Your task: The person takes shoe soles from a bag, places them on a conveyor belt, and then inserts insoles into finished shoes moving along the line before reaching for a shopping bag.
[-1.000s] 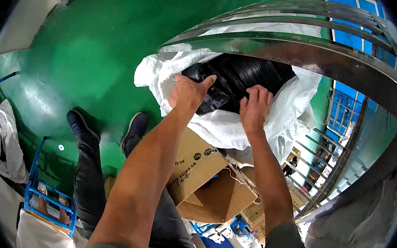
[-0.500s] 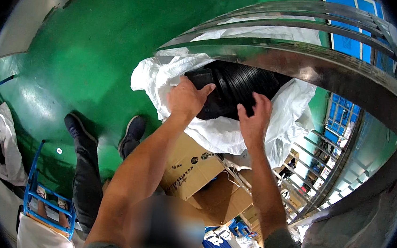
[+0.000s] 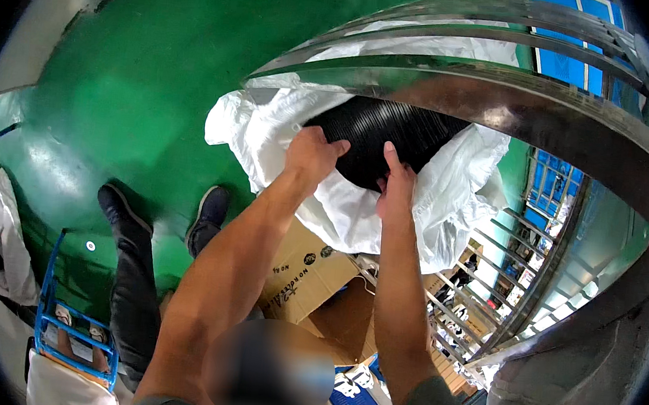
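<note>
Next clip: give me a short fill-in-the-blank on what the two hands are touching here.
1. Both hands rest on a ribbed roll coloured ____.
2. The roll lies in a wrapping coloured ____.
3. The floor is painted ____.
4. The left hand and right hand reach under a curved ____ rail.

Missing: black; white; green; metal

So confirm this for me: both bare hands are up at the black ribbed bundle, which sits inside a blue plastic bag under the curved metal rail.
Not quite. The head view shows the bag is white, not blue. The rest stands: the left hand and the right hand are both up at the black ribbed bundle, which sits inside that bag under the curved metal rail.
</note>
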`<state>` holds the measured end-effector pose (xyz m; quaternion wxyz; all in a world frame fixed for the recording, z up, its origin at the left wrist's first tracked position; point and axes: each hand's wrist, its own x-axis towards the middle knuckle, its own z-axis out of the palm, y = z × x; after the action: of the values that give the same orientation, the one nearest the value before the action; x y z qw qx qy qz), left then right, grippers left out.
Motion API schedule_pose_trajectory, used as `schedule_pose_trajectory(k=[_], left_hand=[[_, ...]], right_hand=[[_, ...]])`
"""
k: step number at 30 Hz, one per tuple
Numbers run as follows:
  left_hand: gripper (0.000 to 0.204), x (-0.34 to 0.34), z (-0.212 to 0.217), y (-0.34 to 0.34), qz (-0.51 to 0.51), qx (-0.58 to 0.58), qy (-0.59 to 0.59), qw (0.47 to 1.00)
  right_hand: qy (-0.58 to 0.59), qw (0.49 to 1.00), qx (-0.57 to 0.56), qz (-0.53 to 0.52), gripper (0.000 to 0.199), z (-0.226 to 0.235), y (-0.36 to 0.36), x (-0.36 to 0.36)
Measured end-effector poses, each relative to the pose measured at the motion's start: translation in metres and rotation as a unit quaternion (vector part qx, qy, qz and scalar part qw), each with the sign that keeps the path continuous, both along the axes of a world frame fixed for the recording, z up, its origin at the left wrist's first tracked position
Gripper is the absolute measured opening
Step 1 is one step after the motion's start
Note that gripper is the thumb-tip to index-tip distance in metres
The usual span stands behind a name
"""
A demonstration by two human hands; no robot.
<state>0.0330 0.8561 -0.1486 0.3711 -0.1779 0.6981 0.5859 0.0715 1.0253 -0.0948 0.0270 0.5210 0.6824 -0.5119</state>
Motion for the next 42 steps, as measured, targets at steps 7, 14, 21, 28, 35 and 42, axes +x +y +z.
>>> schedule_pose_trajectory(k=[7,14,21,28,35,42], left_hand=[[0.027,-0.001,0.012,-0.012,0.211,0.257,-0.115,0.936],[0.028,-0.015,0.034,-0.017,0.102,0.140,-0.087,0.981],[0.033,0.042,0.045,-0.050,0.196,0.289,-0.098,0.932],[0.046,0.046,0.063,-0.050,0.215,0.349,-0.180,0.894],[0.038,0.059,0.095,-0.061,0.279,0.520,-0.133,0.796],[0.036,0.106,0.184,-0.185,0.305,0.552,-0.092,0.770]], right_hand=[[0.026,0.995,-0.063,-0.070,0.077,0.012,-0.016,-0.007],[0.120,0.957,-0.249,-0.085,0.071,0.017,-0.009,-0.015],[0.160,0.943,-0.284,-0.066,0.057,0.020,-0.034,0.069],[0.255,0.956,-0.145,0.019,0.074,0.043,-0.049,0.099],[0.291,0.952,0.006,0.091,0.074,0.126,-0.104,0.104],[0.226,0.921,0.159,0.275,0.102,0.206,-0.173,0.145]])
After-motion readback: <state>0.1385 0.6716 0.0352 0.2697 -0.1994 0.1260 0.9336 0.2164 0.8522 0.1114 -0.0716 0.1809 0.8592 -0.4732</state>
